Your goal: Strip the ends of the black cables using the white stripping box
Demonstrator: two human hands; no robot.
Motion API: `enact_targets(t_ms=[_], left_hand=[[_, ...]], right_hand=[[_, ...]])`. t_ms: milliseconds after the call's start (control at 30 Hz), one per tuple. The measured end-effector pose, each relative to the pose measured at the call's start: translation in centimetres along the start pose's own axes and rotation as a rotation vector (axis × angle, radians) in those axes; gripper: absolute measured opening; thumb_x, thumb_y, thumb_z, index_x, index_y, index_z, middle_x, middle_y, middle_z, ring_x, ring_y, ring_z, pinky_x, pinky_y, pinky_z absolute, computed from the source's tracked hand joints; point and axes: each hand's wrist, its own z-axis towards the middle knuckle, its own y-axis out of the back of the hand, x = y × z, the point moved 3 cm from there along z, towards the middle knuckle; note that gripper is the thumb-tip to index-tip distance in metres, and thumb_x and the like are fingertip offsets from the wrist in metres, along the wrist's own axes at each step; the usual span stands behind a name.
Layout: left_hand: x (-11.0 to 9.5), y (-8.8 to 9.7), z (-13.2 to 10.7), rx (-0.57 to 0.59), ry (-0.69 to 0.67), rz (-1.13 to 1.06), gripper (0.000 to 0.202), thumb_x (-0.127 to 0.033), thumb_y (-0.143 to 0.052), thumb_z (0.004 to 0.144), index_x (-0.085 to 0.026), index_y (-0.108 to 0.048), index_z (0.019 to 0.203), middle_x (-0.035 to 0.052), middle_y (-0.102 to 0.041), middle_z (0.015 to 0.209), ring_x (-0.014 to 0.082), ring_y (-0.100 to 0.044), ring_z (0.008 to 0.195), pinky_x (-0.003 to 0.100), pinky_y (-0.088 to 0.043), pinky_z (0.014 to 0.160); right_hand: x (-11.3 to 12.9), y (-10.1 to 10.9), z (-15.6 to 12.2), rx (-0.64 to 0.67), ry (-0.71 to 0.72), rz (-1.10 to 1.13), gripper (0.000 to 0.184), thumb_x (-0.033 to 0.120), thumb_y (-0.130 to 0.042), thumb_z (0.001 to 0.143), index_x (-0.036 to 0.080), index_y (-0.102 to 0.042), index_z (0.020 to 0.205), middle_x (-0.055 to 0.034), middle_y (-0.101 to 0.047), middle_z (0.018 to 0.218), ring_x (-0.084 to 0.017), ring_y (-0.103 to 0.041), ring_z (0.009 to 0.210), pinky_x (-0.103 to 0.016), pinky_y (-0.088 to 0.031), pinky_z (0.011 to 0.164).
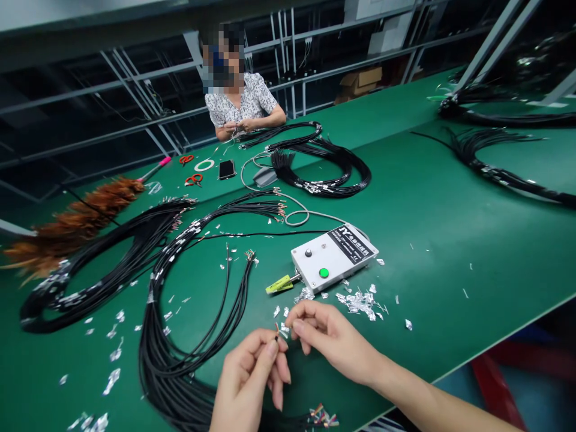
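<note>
My left hand [252,378] pinches the end of a thin black cable [276,331] between thumb and forefinger near the table's front edge. My right hand [328,336] is pinched at the cable's tip, holding a small piece of silver foil [284,329]. Just beyond my hands sits a white control box [333,257] with a green button, a black knob and a yellow-green clip [279,284] at its front. Bundles of black cables [180,336] loop on the green table [450,240] to my left. Silver foil scraps [360,300] lie about the box.
Across the table a person in a patterned shirt [243,102] handles cables. More black cable bundles [324,168] lie in the middle and at the far right [495,162]. A feather duster [76,222], scissors [193,179], a tape roll [204,164] and a phone [226,169] lie at the left back.
</note>
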Motion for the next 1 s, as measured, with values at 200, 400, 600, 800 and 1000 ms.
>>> enact_targets(t_ms=[200, 400, 600, 800, 1000], left_hand=[[-0.1, 0.0, 0.1, -0.017, -0.028, -0.008, 0.040, -0.054, -0.069, 0.077, -0.014, -0.065, 0.073, -0.0007, -0.061, 0.055, 0.0063, -0.049, 0.038, 0.017, -0.035, 0.042], [0.3, -0.2, -0.1, -0.061, -0.055, -0.004, 0.039, -0.052, -0.069, 0.078, -0.014, -0.064, 0.070, -0.0009, -0.060, 0.055, 0.0065, -0.047, 0.039, 0.018, -0.036, 0.042], [0.9, -0.3, -0.3, -0.157, -0.135, 0.037, 0.035, -0.048, -0.067, 0.081, -0.016, -0.061, 0.068, -0.0029, -0.057, 0.054, 0.0075, -0.049, 0.042, 0.019, -0.039, 0.045], [1.0, -0.5, -0.5, -0.221, -0.160, 0.020, 0.032, -0.049, -0.068, 0.080, -0.017, -0.063, 0.075, -0.0045, -0.054, 0.055, 0.0068, -0.045, 0.040, 0.017, -0.037, 0.040], [0.4, 0.1, -0.1, -0.192, -0.251, 0.051, 0.025, -0.039, -0.074, 0.076, -0.019, -0.068, 0.090, -0.0004, -0.060, 0.074, 0.0078, -0.051, 0.046, 0.019, -0.043, 0.042]], right_hand=[[-0.2, -1.1, 0.3, -0.066, 0.055, 0.023, 0.039, 0.052, -0.065, 0.080, 0.015, -0.065, 0.094, 0.0017, -0.057, 0.068, -0.010, -0.053, 0.059, -0.024, -0.044, 0.058], [-1.3, -2.3, 0.9, -0.137, 0.098, 0.183, 0.029, 0.044, -0.070, 0.076, 0.015, -0.066, 0.076, 0.0002, -0.056, 0.077, -0.006, -0.049, 0.052, -0.020, -0.039, 0.046], [-0.6, -1.5, 0.0, -0.322, 0.232, -0.222, 0.012, 0.023, -0.066, 0.078, 0.016, -0.068, 0.069, 0.0012, -0.056, 0.066, -0.008, -0.050, 0.052, -0.021, -0.036, 0.048], [0.1, -1.9, -0.5, -0.299, 0.341, -0.318, 0.013, 0.020, -0.059, 0.083, 0.017, -0.066, 0.073, -0.0001, -0.058, 0.072, -0.009, -0.053, 0.055, -0.021, -0.040, 0.051], [0.1, -2.0, -0.8, -0.301, 0.364, -0.355, 0.012, 0.016, -0.059, 0.080, 0.016, -0.062, 0.069, 0.0010, -0.056, 0.068, -0.009, -0.053, 0.055, -0.020, -0.039, 0.049]])
